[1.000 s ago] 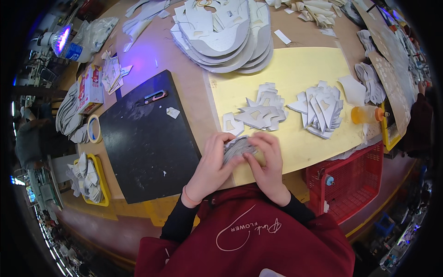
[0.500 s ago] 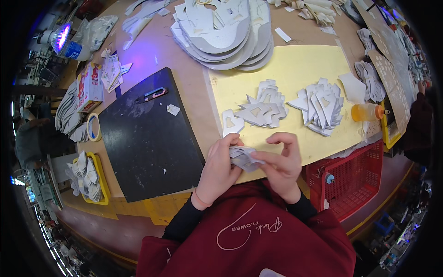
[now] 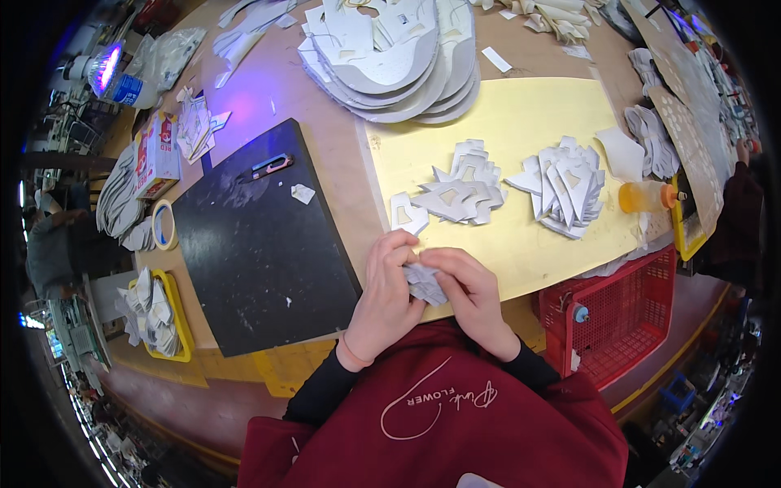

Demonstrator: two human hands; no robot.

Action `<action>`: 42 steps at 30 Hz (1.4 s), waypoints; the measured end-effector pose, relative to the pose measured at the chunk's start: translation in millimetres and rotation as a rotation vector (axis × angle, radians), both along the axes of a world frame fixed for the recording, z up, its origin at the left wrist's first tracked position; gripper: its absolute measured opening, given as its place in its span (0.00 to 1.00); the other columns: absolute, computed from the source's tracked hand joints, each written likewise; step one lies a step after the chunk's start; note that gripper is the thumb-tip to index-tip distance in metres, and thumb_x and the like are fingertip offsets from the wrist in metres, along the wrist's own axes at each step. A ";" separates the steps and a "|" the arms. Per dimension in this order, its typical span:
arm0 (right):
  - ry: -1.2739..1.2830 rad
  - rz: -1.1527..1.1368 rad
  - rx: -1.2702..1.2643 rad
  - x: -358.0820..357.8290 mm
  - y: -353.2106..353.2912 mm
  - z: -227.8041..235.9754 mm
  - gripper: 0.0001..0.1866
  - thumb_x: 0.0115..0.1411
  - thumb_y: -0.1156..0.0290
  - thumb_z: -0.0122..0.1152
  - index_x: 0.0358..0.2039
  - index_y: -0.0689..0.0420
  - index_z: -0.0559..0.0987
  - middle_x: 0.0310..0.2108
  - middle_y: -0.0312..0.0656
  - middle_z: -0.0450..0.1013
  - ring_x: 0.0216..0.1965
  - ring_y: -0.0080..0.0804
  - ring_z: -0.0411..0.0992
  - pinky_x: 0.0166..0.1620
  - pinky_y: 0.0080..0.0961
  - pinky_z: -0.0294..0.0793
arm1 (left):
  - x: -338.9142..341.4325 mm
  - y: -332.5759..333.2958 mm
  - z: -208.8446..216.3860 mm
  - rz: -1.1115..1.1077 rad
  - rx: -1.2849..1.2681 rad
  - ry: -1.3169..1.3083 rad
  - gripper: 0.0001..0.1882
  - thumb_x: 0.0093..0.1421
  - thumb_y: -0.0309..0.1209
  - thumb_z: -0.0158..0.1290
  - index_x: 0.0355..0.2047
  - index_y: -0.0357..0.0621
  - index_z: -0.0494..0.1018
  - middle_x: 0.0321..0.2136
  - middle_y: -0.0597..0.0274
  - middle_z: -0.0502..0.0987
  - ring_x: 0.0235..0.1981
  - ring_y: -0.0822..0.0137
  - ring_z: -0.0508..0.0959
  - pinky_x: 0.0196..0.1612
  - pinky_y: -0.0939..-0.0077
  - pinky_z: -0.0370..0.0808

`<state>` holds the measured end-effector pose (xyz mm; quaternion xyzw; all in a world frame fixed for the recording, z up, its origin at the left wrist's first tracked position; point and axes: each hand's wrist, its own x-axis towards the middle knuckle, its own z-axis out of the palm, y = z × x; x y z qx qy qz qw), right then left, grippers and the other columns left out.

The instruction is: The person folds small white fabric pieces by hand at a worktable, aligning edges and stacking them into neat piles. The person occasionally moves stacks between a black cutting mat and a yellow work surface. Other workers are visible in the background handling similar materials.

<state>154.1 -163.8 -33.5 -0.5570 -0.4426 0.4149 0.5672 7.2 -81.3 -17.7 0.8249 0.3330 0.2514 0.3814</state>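
Observation:
Close in front of my body, a small stack of pale grey cut pieces is held between both hands. My left hand is closed round its left side. The fingers of my right hand are closed on its upper right side; their tips are partly hidden. Just beyond my left fingertips, a single white cut piece with a beige patch lies on the yellow sheet. Farther off on that sheet are a heap of similar pieces and, to its right, a second heap.
A black board with a cutter on it lies to the left. Large stacked panels stand at the back. On the right are an orange bottle and a red basket; a yellow tray of pieces is far left.
My right hand has moved left and inward, and its raised fingers have closed onto the stack's upper edge. The left hand has stayed nearly in place.

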 end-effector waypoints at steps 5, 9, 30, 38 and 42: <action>0.545 -0.053 0.150 -20.9 4.4 5.3 0.33 0.71 0.62 0.45 0.71 0.63 0.52 0.73 0.50 0.49 0.74 0.41 0.45 0.72 0.36 0.42 | 6.5 -1.0 2.3 -0.042 0.018 0.032 0.37 0.45 0.18 0.61 0.56 0.44 0.59 0.54 0.49 0.63 0.60 0.46 0.64 0.67 0.42 0.52; 0.240 0.039 0.099 -23.9 5.1 -4.6 0.44 0.73 0.51 0.40 0.73 0.59 0.30 0.75 0.54 0.40 0.76 0.44 0.33 0.73 0.41 0.30 | 8.3 -5.6 -7.0 0.015 -0.008 -0.016 0.44 0.44 0.19 0.63 0.62 0.44 0.56 0.55 0.49 0.64 0.59 0.48 0.65 0.65 0.46 0.55; -0.735 0.137 0.336 119.2 206.6 143.4 0.13 0.62 0.72 0.60 0.47 0.59 0.79 0.47 0.39 0.76 0.47 0.31 0.73 0.50 0.28 0.70 | 9.3 -8.0 -7.5 -0.037 0.154 0.062 0.28 0.50 0.30 0.62 0.54 0.46 0.71 0.45 0.58 0.72 0.52 0.56 0.72 0.61 0.57 0.61; -1.172 0.144 0.161 126.1 408.0 51.0 0.11 0.58 0.70 0.62 0.41 0.57 0.84 0.40 0.48 0.78 0.43 0.45 0.76 0.46 0.37 0.75 | 8.0 -3.4 -2.2 0.010 0.158 0.072 0.24 0.47 0.29 0.63 0.47 0.49 0.75 0.43 0.61 0.74 0.48 0.58 0.74 0.53 0.62 0.67; -1.285 -0.051 0.071 128.9 447.4 7.7 0.08 0.56 0.69 0.64 0.34 0.58 0.84 0.39 0.49 0.79 0.40 0.48 0.77 0.44 0.41 0.76 | 7.8 -5.3 -12.3 0.006 0.159 0.069 0.24 0.47 0.27 0.62 0.47 0.49 0.74 0.43 0.62 0.73 0.48 0.59 0.74 0.52 0.64 0.68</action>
